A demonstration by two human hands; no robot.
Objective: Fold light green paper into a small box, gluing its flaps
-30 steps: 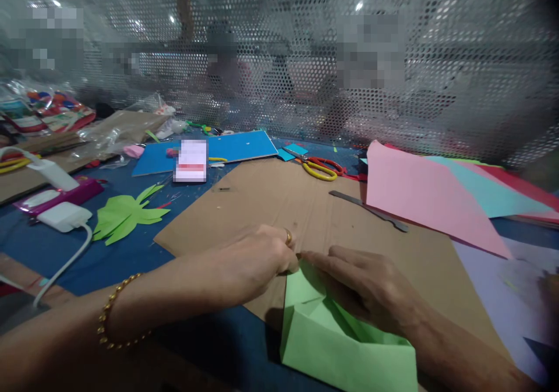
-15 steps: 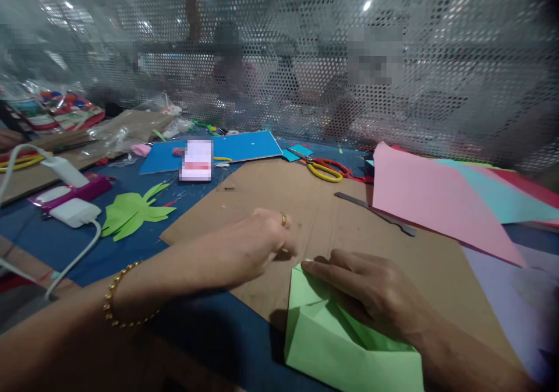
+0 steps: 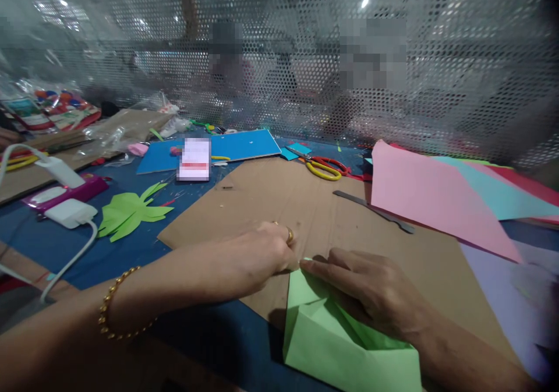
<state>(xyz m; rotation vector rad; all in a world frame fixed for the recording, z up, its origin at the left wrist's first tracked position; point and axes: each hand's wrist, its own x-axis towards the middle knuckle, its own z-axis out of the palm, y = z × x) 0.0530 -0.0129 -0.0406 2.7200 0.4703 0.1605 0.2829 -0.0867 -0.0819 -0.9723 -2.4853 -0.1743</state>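
Across the blue bench (image 3: 222,339), a cardboard sheet (image 3: 279,200) fills mid-frame, with the folded green paper (image 3: 349,366) at lower centre, overlapping it. The right hand (image 3: 369,281) lies on the paper, fingers outstretched; the left hand (image 3: 271,255) curls by its upper-left corner, grip unclear. For 1 crisp crease, keep that corner pinned and press evenly.

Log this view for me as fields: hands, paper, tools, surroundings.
Left hand: curled beside the far left corner of the green paper; contact unclear
Right hand: laid over the paper, index finger near that corner
Paper state: folded, partly over the cardboard
Scissors: at the cardboard's far edge
Dark tool: on the cardboard, beside the pink sheet
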